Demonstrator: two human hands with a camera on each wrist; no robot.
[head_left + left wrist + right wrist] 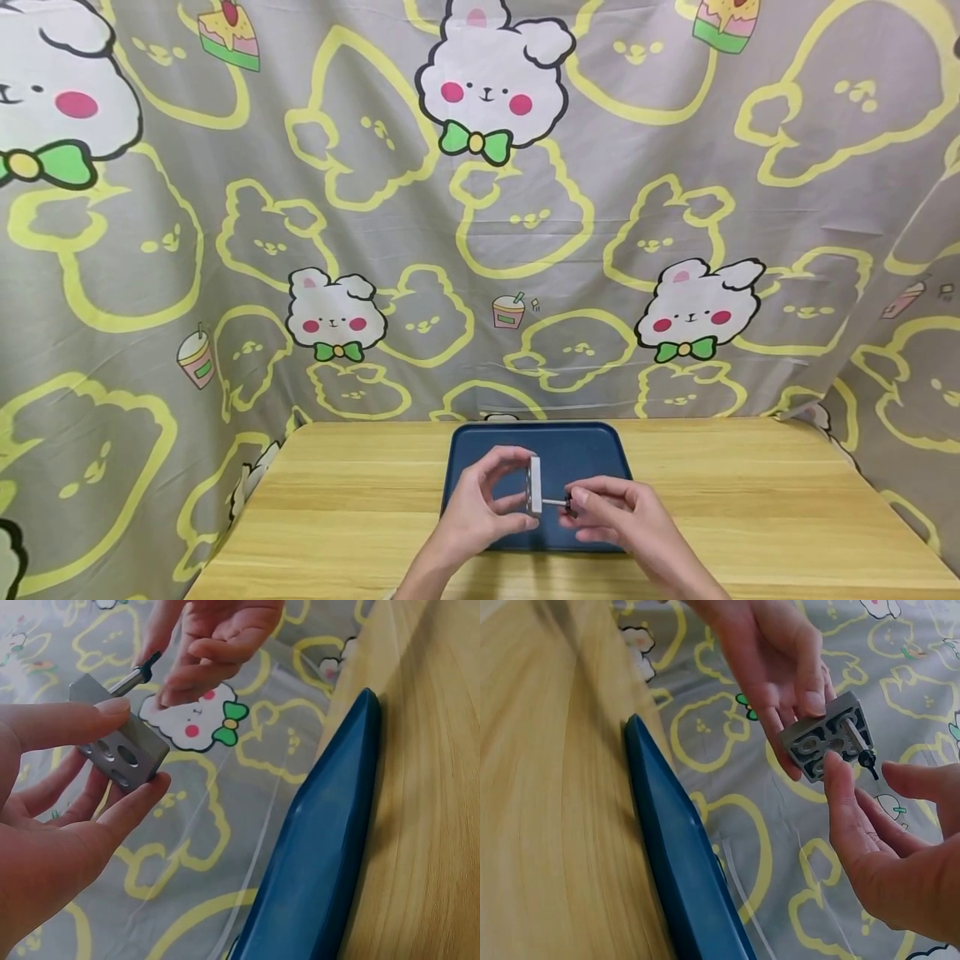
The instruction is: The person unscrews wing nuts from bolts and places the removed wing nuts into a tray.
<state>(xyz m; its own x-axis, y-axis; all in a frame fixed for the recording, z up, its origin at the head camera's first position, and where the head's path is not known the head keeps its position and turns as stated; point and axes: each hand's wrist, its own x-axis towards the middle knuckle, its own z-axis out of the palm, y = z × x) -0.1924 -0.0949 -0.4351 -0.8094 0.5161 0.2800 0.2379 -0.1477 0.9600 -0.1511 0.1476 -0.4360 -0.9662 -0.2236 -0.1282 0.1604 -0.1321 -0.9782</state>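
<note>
My left hand (480, 504) grips a small grey block (535, 486) by its edges, thumb on one side and fingers on the other. Round holes and recesses show on the block's faces in both wrist views. A thin metal rod (855, 735) with a black knob (867, 759) sticks out of the block toward my right hand (618, 512). Around that knob the right thumb (919, 782) and fingers are loosely bent, with a small gap between thumb and knob in the right wrist view. Both hands hold the work above a dark blue tray (570, 440).
The tray lies on a light wooden table (337, 500). A grey curtain (420, 233) with yellow outlines and white cartoon animals hangs behind the table and along both sides.
</note>
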